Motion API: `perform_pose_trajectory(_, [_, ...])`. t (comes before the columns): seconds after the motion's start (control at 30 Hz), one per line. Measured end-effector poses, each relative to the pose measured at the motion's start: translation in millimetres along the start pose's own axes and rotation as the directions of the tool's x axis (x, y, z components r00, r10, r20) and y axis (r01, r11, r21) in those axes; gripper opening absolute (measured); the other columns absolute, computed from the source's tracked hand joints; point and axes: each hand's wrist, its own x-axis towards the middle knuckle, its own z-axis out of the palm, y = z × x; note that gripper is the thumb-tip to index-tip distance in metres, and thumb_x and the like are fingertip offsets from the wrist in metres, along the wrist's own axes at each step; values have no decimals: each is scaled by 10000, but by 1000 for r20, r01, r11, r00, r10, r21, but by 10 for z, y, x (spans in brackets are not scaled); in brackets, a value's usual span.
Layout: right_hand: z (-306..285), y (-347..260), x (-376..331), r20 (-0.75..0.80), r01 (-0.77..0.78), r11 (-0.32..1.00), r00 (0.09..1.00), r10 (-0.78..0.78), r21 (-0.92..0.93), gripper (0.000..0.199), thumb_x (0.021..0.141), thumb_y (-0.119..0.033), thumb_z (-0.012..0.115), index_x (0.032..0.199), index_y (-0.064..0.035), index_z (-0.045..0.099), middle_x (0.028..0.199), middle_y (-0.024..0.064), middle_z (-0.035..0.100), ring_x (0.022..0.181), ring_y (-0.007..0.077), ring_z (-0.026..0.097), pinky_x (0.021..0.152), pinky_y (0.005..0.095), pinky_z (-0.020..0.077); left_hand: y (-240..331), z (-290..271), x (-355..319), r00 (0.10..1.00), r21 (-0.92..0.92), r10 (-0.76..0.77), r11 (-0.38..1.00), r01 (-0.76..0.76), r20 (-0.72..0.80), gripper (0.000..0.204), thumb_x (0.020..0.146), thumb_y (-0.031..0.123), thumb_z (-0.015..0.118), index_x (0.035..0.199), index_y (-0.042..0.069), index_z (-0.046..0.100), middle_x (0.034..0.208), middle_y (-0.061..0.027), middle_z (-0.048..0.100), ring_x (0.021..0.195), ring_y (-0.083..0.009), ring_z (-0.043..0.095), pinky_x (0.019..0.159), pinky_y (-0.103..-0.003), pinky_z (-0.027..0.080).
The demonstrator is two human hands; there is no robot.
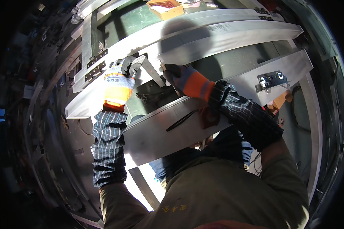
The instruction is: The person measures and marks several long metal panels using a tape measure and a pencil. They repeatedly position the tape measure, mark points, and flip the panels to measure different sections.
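From my remote station I judge the grey metal angle piece (153, 72), between the hands and beyond the near beam (149, 135), stiff, smooth and manageable, best gripped at its far left end. The left hand (122, 72) reaches far, fingers curled at that end, grip unclear; the right hand (181, 78), angled leftward, pinches a thin pale stick (162, 65).

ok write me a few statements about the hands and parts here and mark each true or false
1. The left hand and right hand are both gloved. True.
2. The left sleeve is plain red. False: the left sleeve is dark and checked.
3. A grey metal strip shows between the hands. True.
4. The black fitting is left of both hands. False: the black fitting is to their right.
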Motion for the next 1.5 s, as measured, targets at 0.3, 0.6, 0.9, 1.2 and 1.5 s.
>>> perform_pose_trajectory(0.3, [120,-165,214,7,-69,967,997,72,-246,441,1036,-452,581,1132,-61,762,939,215,791,923,424,762,873,533,601,-58,28,-12,996,-71,-47,996,52,70,348,966,353,788,1260,171,743,1123,-184,784,1051,-427,727,891,-535,583])
perform_pose_trajectory(0.6, [304,-88,300,-110,-92,915,993,53,-392,495,1022,-480,594,1146,-32,765,1068,213,797,1041,438,741,951,533,579,-22,-4,2,994,-35,-58,997,62,94,328,985,327,774,1262,156,739,1126,-176,789,1037,-414,737,888,-509,586])
perform_pose_trajectory(0.9, [342,-22,318,-148,-50,932,989,-4,-359,443,1024,-467,598,1073,-60,764,1003,204,796,969,435,750,906,533,588,9,-11,-5,1000,-15,-15,1000,15,4,232,976,262,810,1153,115,782,1045,-171,803,947,-401,762,845,-458,596])
perform_pose_trajectory(1.2, [290,-69,334,-69,-60,918,997,36,-393,461,1044,-467,560,1111,-63,771,1053,199,797,1006,430,743,929,535,575,-56,4,-14,998,16,67,998,-67,-8,198,958,226,814,1117,111,794,1027,-172,801,930,-411,758,848,-472,598])
perform_pose_trajectory(1.5, [256,-115,312,-63,-65,939,997,46,-338,451,1031,-457,579,1192,-85,776,1136,200,797,1078,418,745,970,514,575,-46,-17,-5,1000,-11,27,1000,-27,9,197,958,214,821,1117,101,795,1023,-173,804,915,-416,761,846,-464,605])
